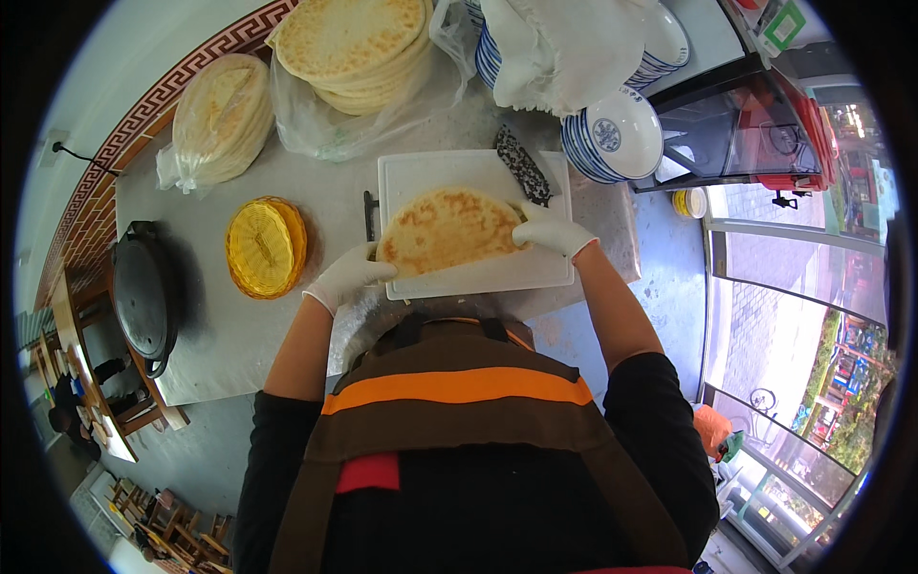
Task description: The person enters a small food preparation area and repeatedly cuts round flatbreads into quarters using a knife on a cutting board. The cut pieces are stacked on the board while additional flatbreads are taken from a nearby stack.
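A round browned flatbread (450,233) is held low over a white cutting board (473,278), partly covering it. My left hand (351,276), in a white glove, grips the bread's left edge. At its right edge my right hand (551,229), gloved too, has hold of the bread with the thumb on top. Just beyond that hand a knife or cleaver in a black-and-white speckled cover or handle (523,166) lies across the board's upper right. Whether the bread touches the board underneath is hidden.
Yellow woven baskets (265,247) and a black lidded pan (145,298) stand left. Farther back are stacked flatbreads (351,39), bagged flatbreads (222,118), and blue-rimmed plates (624,133) partly under a white cloth (566,54). The metal table's right edge (635,244) is near my right arm.
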`<state>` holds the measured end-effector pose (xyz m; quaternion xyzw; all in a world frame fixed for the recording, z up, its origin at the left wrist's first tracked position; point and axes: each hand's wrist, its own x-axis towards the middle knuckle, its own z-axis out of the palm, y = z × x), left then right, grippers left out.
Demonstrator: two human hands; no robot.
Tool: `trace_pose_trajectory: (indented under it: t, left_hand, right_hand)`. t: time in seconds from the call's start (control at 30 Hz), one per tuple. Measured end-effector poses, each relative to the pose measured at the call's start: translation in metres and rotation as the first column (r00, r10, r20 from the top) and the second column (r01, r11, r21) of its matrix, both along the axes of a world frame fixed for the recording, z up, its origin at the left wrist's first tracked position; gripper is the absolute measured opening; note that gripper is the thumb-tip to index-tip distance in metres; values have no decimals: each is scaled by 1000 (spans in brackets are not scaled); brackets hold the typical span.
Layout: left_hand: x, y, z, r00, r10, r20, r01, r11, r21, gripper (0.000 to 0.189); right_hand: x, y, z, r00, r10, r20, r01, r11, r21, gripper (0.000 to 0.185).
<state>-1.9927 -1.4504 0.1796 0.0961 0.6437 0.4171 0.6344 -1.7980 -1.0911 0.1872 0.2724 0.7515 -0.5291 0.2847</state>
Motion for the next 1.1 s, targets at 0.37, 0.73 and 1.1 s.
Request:
trace_pose_trajectory:
  t: [0.37,0.73,1.1]
  left_hand:
    - [39,-10,-6,995,74,-61,-73,997,20,61]
    - [39,-18,-24,992,120,-27,-118,991,63,58]
    - [33,-21,-38,993,109,-45,-106,993,60,57]
  right_hand:
    - [27,6,-13,986,152,-65,-42,612,790,74]
    - [82,-164,51,777,-63,-627,431,779,456,21]
    - [66,-203,42,821,-99,-562,432,753,497,20]
